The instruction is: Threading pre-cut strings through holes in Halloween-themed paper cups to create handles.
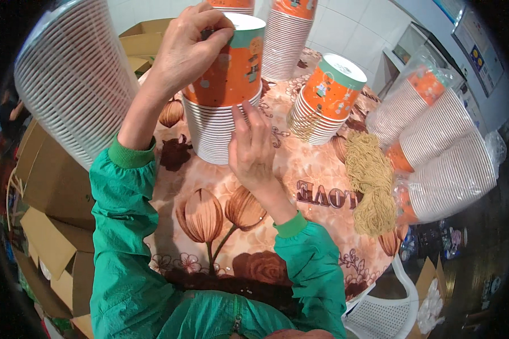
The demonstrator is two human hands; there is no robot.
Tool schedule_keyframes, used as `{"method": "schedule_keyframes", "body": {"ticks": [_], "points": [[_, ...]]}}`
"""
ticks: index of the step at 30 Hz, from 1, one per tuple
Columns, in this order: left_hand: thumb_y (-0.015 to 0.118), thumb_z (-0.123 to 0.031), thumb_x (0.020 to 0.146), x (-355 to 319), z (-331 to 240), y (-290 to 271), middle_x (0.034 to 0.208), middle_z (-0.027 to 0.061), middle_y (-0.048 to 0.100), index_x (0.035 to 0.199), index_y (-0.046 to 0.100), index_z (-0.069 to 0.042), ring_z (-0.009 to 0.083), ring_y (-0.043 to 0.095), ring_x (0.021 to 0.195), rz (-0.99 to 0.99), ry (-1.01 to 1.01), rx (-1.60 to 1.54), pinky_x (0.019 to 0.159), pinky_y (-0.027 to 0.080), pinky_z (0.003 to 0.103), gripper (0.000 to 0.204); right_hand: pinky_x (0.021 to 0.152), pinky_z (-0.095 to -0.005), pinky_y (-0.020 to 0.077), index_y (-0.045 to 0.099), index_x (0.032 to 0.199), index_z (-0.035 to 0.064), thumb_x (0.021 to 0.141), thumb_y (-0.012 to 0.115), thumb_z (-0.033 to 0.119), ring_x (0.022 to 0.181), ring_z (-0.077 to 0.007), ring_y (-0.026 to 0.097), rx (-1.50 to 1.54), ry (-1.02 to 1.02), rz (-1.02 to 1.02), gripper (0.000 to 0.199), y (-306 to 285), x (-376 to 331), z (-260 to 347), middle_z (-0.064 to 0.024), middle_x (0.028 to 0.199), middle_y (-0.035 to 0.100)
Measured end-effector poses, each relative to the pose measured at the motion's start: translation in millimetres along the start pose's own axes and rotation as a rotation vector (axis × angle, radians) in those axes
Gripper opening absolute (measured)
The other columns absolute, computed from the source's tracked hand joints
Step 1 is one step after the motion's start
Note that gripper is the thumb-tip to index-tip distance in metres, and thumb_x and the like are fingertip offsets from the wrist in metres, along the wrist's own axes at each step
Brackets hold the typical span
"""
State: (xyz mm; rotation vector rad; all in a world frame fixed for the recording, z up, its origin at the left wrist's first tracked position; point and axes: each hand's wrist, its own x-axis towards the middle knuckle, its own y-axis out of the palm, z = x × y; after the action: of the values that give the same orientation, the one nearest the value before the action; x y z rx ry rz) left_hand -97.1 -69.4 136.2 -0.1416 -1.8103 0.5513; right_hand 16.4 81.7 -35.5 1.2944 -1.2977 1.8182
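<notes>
An upside-down stack of orange-and-green paper cups (232, 73) stands in front of me, white rims nested below the top cup. My left hand (195, 42) is at the top cup's upper left edge, thumb and fingers pinched together; whatever lies between them is hidden. Against the right side of the stack, at the rims, rest the stretched fingers of my right hand (253, 144). A shorter stack of the same cups (331, 93) stands to the right, with thin tan strands about its lower left side. Beside it lies a hank of tan yarn (370, 183).
Plastic-wrapped cup stacks (452, 175) lie along the table's right edge. A tall wrapped stack (73, 73) leans at the left, and another cup stack (288, 45) stands behind. Open cardboard boxes (56, 175) are at the left. A white plastic chair (387, 311) sits below right.
</notes>
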Motion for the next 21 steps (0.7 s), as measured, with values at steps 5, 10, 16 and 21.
{"method": "schedule_keyframes", "body": {"ticks": [5, 10, 16, 21], "points": [[0.067, -0.013, 0.091, 6, -40, -10, 0.096, 0.0138, 0.061, 0.086, 0.069, 0.000, 0.0295, 0.057, 0.099, 0.060, -0.181, 0.046, 0.092, 0.046, 0.044, 0.014, 0.101, -0.0476, 0.0524, 0.056, 0.139, -0.0015, 0.078, 0.064, -0.008, 0.123, -0.0391, 0.058, 0.016, 0.001, -0.024, 0.062, -2, 6, -1, -0.0186, 0.136, 0.055], [0.066, -0.013, 0.091, 10, -45, -10, 0.095, 0.0123, 0.060, 0.085, 0.068, 0.001, 0.0290, 0.057, 0.096, 0.043, -0.196, 0.052, 0.088, 0.046, 0.043, 0.014, 0.098, -0.0480, 0.0510, 0.057, 0.133, -0.0024, 0.081, 0.061, -0.010, 0.118, -0.0382, 0.060, 0.166, 0.118, -0.065, 0.052, 0, 0, -6, -0.0198, 0.132, 0.057], [0.066, -0.012, 0.092, 13, -30, 2, 0.092, 0.0123, 0.059, 0.086, 0.068, 0.001, 0.0282, 0.057, 0.091, -0.089, 0.172, -0.231, 0.085, 0.046, 0.042, 0.015, 0.096, -0.0490, 0.0523, 0.059, 0.128, -0.0036, 0.079, 0.057, -0.008, 0.115, -0.0390, 0.058, 0.077, 0.055, -0.032, 0.050, -4, 8, -6, -0.0190, 0.125, 0.056], [0.069, -0.016, 0.098, 17, -35, 0, 0.091, 0.0042, 0.073, 0.099, 0.074, -0.001, 0.0130, 0.065, 0.083, 0.059, -0.380, -0.155, 0.078, 0.052, 0.029, 0.016, 0.098, -0.0500, 0.0515, 0.060, 0.128, -0.0018, 0.078, 0.058, -0.006, 0.114, -0.0399, 0.057, 0.047, 0.087, 0.011, 0.050, -6, 14, -2, -0.0197, 0.123, 0.056]]}}
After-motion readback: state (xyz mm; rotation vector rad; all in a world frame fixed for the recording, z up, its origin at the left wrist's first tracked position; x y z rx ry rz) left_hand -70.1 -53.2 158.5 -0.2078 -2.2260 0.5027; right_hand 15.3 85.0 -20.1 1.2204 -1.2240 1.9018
